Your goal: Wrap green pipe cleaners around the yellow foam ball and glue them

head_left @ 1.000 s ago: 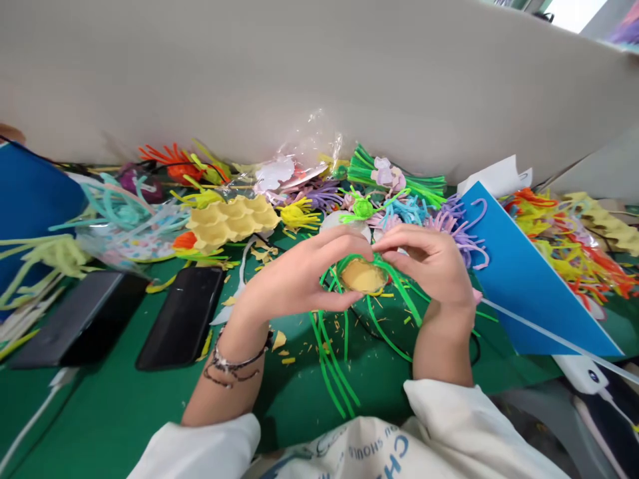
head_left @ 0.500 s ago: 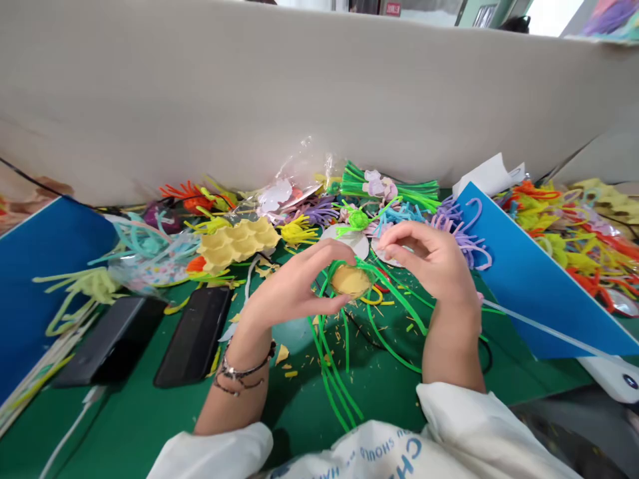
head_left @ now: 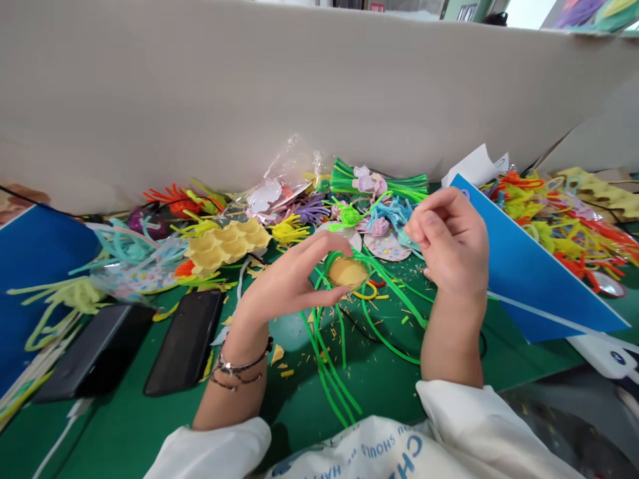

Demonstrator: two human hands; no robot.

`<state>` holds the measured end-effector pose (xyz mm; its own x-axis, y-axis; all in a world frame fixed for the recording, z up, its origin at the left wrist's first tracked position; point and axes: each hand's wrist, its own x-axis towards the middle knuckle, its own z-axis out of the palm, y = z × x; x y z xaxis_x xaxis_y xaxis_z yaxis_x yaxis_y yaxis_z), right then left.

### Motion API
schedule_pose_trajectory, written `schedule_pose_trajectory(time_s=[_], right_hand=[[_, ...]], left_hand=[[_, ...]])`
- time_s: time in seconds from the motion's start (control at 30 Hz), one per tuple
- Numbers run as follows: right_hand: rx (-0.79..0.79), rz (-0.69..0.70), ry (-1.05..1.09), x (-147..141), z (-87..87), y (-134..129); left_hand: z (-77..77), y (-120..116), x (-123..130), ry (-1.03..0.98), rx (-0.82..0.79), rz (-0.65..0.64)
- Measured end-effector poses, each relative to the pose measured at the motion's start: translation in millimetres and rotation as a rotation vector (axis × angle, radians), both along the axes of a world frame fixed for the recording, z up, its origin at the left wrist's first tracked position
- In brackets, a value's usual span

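Centre: I see my left hand (head_left: 287, 283) holding the cup (head_left: 348, 271) above the worktop (head_left: 124, 426).
Right of cup: my right hand (head_left: 449, 249), raised, apart from it.
Left: two phones (head_left: 184, 339) side by side.
Behind phones: egg tray (head_left: 227, 243).
Far right: card sheet (head_left: 519, 273), leaning.
Behind all: partition wall (head_left: 249, 93).

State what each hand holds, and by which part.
The left hand pinches the yellow cup by its rim, green pipe cleaners wrapped round it. The right hand is closed, fingertips pinched near one strand; its grip cannot be told.
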<state>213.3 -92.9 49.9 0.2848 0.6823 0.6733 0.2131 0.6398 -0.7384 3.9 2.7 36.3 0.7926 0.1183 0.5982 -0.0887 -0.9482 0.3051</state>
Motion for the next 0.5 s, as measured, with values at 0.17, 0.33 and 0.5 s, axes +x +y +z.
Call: schedule_pose_trajectory(time_s=[0.17,0.33,0.5], right_hand=[[-0.161,-0.146,-0.376,4.1,5.0,-4.9],[-0.278,-0.128,-0.720,9.3,6.0,-7.4],[-0.256,-0.140,-0.778,3.6,4.3,-9.4]], left_hand=[[2.8,1.1,-4.7,-0.003,0.012,0.037],[7.4,1.4,-11.2,-0.009,0.036,0.083],[9.7,-4.0,-14.4,-0.021,0.067,0.125]])
